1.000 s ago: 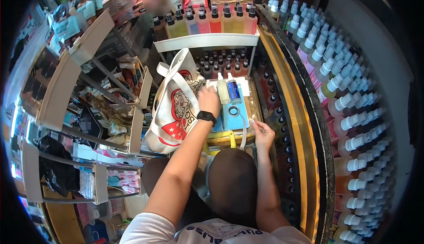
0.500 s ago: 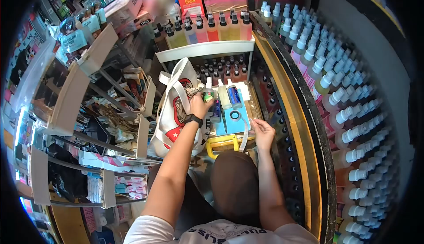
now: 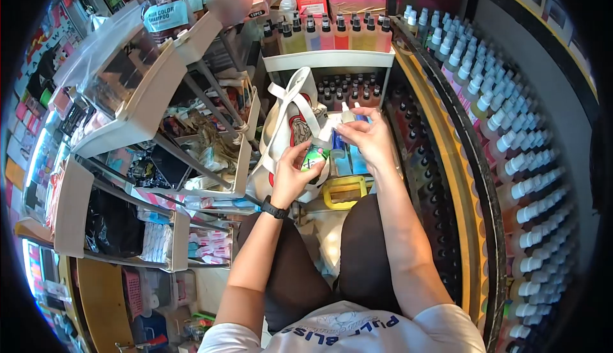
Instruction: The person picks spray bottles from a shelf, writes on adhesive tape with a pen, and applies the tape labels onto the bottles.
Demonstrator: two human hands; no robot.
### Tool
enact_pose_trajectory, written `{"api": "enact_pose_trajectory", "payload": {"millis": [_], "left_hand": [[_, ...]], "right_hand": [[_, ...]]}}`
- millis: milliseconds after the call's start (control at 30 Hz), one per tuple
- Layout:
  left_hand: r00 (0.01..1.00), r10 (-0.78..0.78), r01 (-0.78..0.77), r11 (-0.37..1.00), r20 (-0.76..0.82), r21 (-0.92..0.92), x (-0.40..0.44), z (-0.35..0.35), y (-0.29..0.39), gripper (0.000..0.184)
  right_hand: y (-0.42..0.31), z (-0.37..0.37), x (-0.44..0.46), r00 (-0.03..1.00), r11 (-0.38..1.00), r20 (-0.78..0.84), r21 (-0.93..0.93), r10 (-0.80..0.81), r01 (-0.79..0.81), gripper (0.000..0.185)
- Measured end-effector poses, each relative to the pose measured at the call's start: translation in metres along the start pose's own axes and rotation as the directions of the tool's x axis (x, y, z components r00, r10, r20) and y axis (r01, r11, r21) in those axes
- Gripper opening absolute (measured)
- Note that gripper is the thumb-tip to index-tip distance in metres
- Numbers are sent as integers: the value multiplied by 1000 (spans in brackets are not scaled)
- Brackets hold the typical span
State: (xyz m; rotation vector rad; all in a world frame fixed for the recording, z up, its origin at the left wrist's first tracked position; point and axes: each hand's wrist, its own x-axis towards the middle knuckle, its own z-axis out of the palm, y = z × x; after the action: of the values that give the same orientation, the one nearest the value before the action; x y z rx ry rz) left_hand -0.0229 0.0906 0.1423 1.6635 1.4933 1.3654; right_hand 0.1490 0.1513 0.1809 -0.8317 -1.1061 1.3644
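A small bottle with a green label is tilted in my left hand, whose fingers are closed around it. My right hand is at the bottle's top, thumb and fingers pinched on a pale strip of tape. Behind the hands, a blue-labelled bottle and a clear bottle with a white top stand partly covered. Beneath them lies a blue surface. A yellow handle is just in front, near my knees. The tape roll cannot be made out behind my hands.
A white tote bag with a red print leans at my left hand. Spray bottles line the white rack ahead. Loaded shelves rise at left. A black-edged rack of many white-capped bottles curves along the right.
My left hand has lifted the green-labelled bottle toward me. My right hand has moved up and left with the tape to the bottle's top. The camera view has shifted.
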Motion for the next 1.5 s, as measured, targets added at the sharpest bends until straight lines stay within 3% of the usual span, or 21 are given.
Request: {"api": "enact_pose_trajectory", "payload": {"millis": [267,367,667,967,1067,1100,1167,1267,1300,1333,1367,1500], "left_hand": [[998,-61,60,990,-7,-125,-22,-17,-7,51],[998,-70,68,992,-9,-104,-23,-18,-4,51],[998,-40,40,999,-52,-3,-22,-12,-10,51],[996,-37,44,996,-87,81,-22,-5,-11,52],[997,-73,69,992,-40,-102,-24,-3,-14,55],[996,-76,71,992,-46,-104,-26,-2,-16,55],[993,-90,108,953,77,-283,-30,0,-24,54],[973,-158,212,899,168,-384,-29,1,-35,54],[985,-87,122,960,147,-252,-28,-1,-34,53],[997,-9,25,980,80,-196,-30,-3,-24,52],[988,156,-153,980,-13,129,-32,-1,-32,52],[982,161,-132,961,-104,241,-41,-8,-16,51]], "right_hand": [[28,16,0,985,984,119,110,125,-138,45],[32,17,-1,990,997,123,33,66,-70,45],[39,19,3,996,996,68,69,52,-57,44],[36,16,5,999,997,47,-71,23,-19,39],[37,13,4,997,996,72,-85,7,-1,35],[41,8,4,991,998,121,-42,55,-50,33],[48,-1,10,962,990,239,32,128,-140,31],[48,-3,7,973,986,215,-162,80,-45,28],[57,-5,9,975,980,218,-197,45,-2,27],[65,-4,10,976,993,209,-112,57,-34,27],[64,0,8,981,994,172,-64,94,-84,28],[67,12,3,987,993,118,-66,105,-97,23]]}}
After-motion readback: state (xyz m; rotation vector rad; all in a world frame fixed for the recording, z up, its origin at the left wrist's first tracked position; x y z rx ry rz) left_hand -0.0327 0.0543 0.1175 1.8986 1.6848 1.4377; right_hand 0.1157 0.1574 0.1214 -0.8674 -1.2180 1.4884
